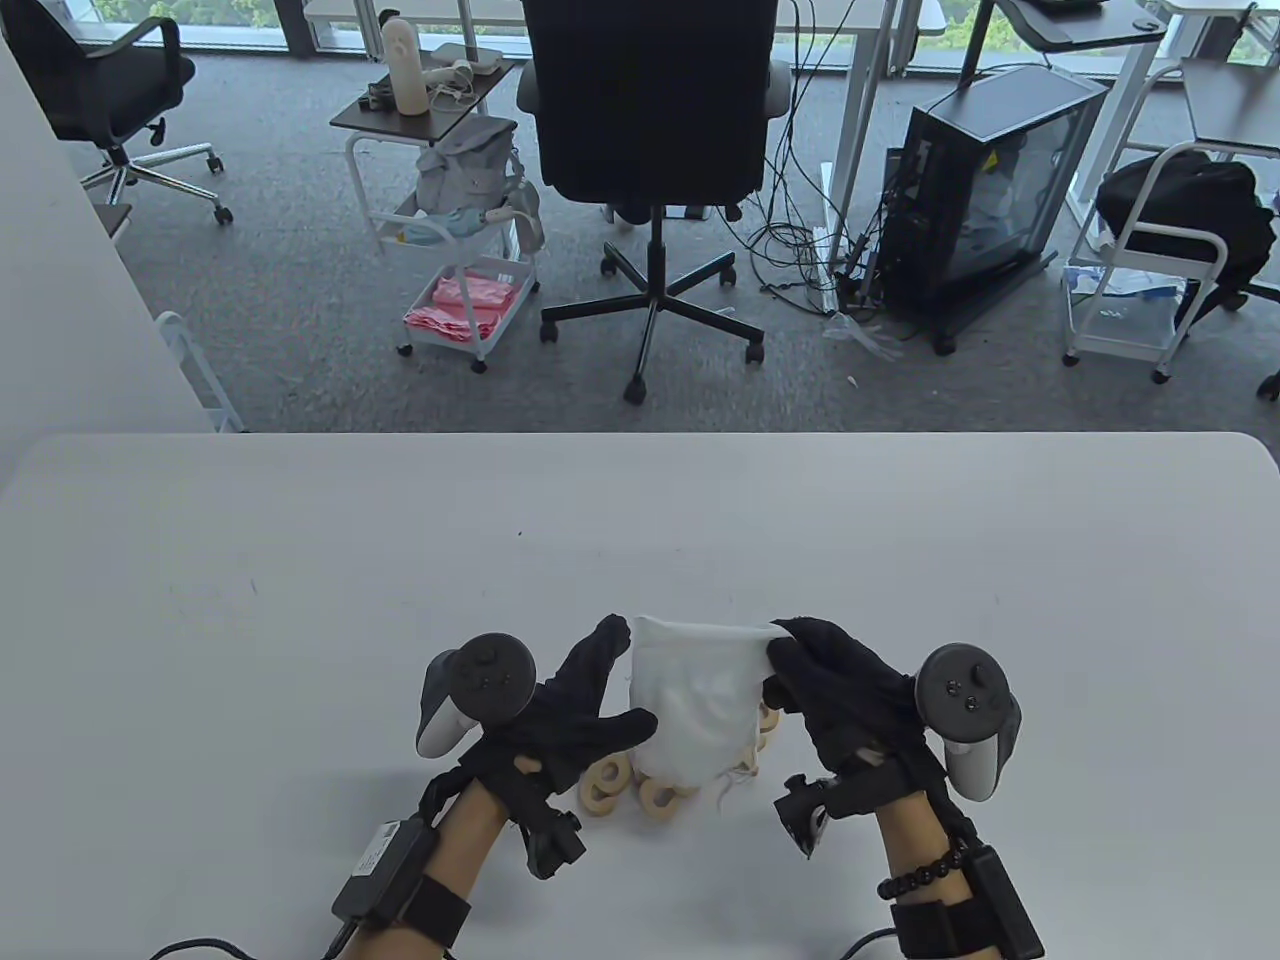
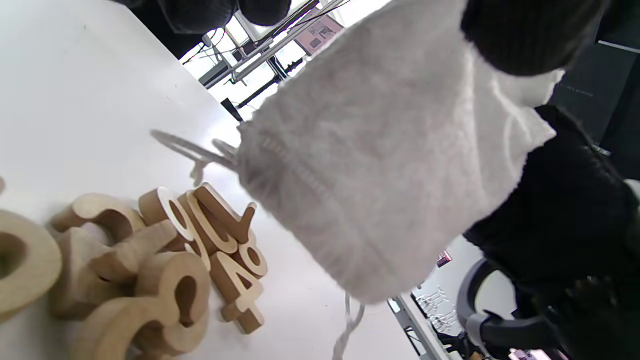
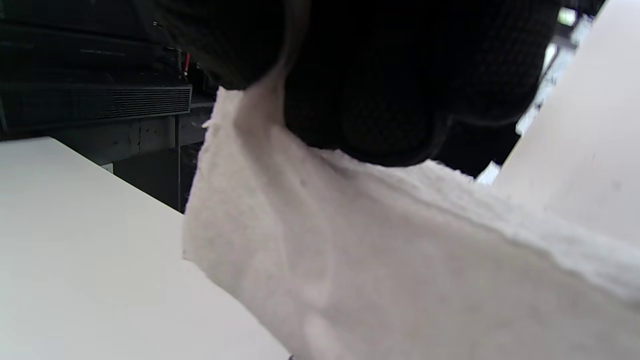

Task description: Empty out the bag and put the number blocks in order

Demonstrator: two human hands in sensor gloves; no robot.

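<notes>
Clearly the white cloth bag (image 1: 700, 700) is soft and light, so it will sag and fold wherever it is not held; its closed corners are the sensible places to grip while it hangs mouth down. It is lifted just above the table (image 1: 300, 560), between both hands. The right hand (image 1: 850, 700) pinches its upper right corner between closed fingers (image 3: 380, 115). The left hand (image 1: 570, 720) holds the left edge, thumb across the front of the cloth. Wooden number blocks (image 2: 165, 260) lie heaped on the table under the bag's mouth, stiff and easy to pick up singly, though whether any remain inside I cannot tell
</notes>
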